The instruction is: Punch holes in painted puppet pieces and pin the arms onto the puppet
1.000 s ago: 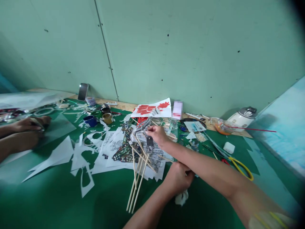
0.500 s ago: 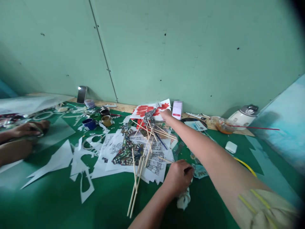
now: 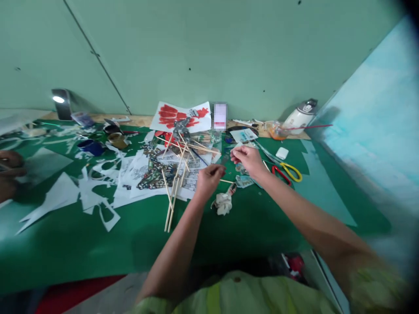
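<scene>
My left hand (image 3: 208, 182) is closed in a pinch just right of the wooden sticks (image 3: 175, 192). Whatever its fingertips hold is too small to make out. To its right, my right hand (image 3: 247, 159) is also pinched, thumb against fingers, its contents unclear. The two hands are a short gap apart above the green table. A crumpled white cloth or tissue (image 3: 224, 203) lies below them. Left of my hands, printed line drawings and dark patterned cut-outs (image 3: 155, 174) lie under the sticks. The white sheet with red paint (image 3: 163, 114) leans at the wall.
Scissors with red and yellow handles (image 3: 291, 172) lie to the right, near a white case (image 3: 282, 153). Paint pots (image 3: 91, 147) and paper scraps (image 3: 98, 185) are at left. A phone (image 3: 220, 117) and a kettle (image 3: 301, 117) stand behind. Another person's hand (image 3: 11, 163) is at far left.
My right hand has come back from the red-painted sheet toward my left hand. The view has shifted right and down. The scissors now show beside my right forearm.
</scene>
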A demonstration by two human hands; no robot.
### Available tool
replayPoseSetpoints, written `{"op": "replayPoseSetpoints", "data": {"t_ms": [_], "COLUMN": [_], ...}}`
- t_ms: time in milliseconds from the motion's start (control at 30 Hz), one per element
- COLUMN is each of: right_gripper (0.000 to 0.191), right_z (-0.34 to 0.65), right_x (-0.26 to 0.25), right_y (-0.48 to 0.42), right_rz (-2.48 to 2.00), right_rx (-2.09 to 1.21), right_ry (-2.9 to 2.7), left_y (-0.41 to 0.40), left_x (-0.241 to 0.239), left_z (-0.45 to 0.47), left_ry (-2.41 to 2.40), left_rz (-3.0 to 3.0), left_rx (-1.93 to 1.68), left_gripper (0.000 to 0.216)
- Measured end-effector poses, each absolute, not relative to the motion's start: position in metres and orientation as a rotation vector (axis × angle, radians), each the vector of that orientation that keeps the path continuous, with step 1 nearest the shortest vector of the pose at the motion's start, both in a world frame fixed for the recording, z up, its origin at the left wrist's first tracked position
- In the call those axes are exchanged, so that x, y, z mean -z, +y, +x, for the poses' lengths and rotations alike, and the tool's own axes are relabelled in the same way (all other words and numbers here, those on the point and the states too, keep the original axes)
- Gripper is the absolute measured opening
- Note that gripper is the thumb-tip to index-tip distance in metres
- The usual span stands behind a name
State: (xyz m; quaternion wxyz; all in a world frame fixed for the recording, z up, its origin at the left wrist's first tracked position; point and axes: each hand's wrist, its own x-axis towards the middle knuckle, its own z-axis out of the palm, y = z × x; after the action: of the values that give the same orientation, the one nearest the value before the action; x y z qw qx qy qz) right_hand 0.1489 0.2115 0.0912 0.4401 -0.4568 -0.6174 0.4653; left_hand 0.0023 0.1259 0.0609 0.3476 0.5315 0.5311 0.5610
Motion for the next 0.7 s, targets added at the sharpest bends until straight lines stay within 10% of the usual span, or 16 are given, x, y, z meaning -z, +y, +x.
{"op": "replayPoseSetpoints", "data": {"t_ms": [700], "right_gripper": [0.037], "right_z": [0.202], "right_x": [-0.048], "right_y": [0.133], "right_rz": [-0.639], "right_rx": [-0.251], "right_ry": [-2.698], "left_y": [0.025], "left_x": [-0.035], "left_z": [0.031], "left_ry": [1.963], "left_rz": [2.346], "left_rx": [-0.923], "left_gripper": [0.010]}}
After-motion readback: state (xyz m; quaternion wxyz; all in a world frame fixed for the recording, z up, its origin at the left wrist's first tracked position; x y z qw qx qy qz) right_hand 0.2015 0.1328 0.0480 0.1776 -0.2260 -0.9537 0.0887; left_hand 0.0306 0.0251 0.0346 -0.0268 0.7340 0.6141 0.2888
